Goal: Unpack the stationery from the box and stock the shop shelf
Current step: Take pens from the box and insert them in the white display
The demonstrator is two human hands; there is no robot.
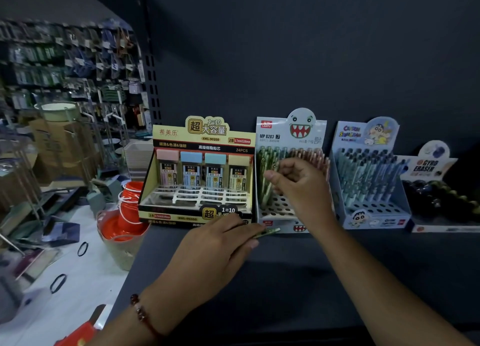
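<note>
- Pencils stand in the shark box on the shelf, between the lead box and the cartoon box.
- Right hand hovers at that box, its grip seemingly pinching a green pencil near the top.
- Left hand rests on the shelf, grip closed on a spare pencil.
- Risk, as I judge it: missing a hole in the dim light could tilt neighbouring pencils or nudge the light cardboard box backward.
</note>
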